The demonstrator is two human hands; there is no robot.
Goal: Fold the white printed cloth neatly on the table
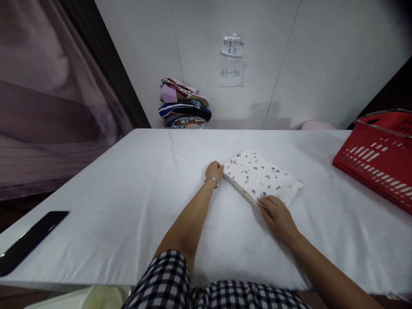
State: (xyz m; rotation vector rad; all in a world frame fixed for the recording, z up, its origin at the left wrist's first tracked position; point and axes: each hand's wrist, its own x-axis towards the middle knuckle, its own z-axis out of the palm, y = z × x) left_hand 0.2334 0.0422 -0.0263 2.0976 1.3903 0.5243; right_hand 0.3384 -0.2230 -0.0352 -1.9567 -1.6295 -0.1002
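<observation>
A folded white cloth with small printed shapes [261, 177] lies on the white-covered table [135, 206], a little right of the middle. My left hand [214, 171] is curled against the cloth's left corner, fingers closed on its edge. My right hand [277, 216] rests on the near corner, fingers closed over the folded edge there. A thin bracelet circles my left wrist.
A red plastic basket [376, 161] stands at the table's right edge. A stack of folded clothes [184, 105] sits against the back wall, under two paper notes [231, 60]. A black flat object [28, 240] lies at the near left corner. A mauve curtain hangs on the left.
</observation>
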